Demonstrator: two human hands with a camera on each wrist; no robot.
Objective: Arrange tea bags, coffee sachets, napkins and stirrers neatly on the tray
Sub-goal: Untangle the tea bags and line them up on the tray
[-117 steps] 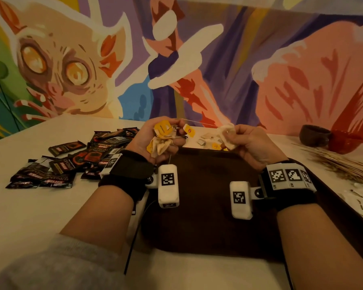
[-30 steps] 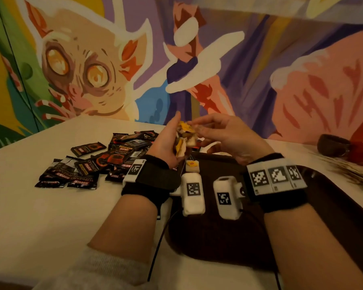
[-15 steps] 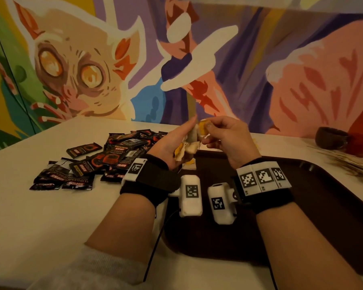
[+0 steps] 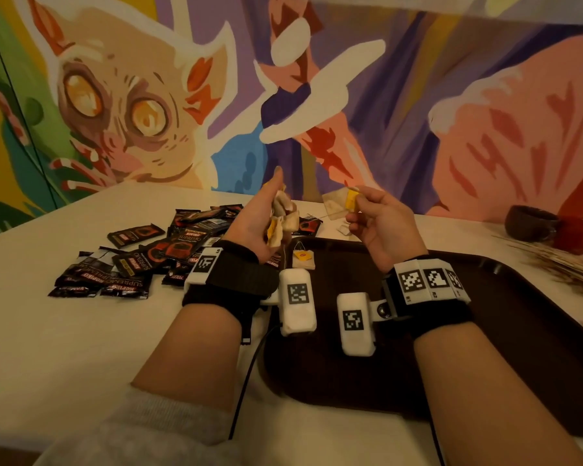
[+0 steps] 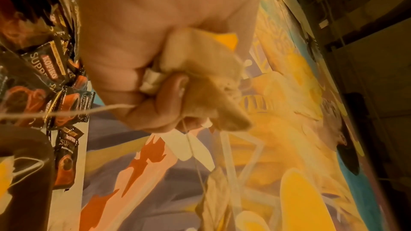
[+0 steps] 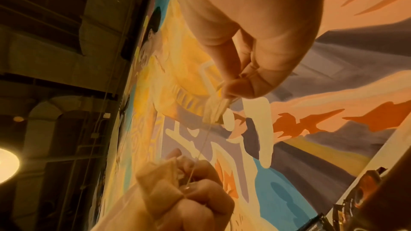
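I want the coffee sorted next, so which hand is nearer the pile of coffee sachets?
Left. The left hand, gripping a bunch of tea bags, is raised right beside the coffee sachets. The right hand, pinching one tea bag, is farther off, above the tray.

Warm, dim indoor light tints all three views amber, and a round lamp (image 6: 5,165) glows at the left edge of the right wrist view. The head view is fairly sharp in the middle, though the table (image 4: 48,348) edge bows towards its borders. Both wrist views are soft and smeared, the left hand (image 5: 144,50) overexposed and the mural (image 5: 289,147) behind it blurred.
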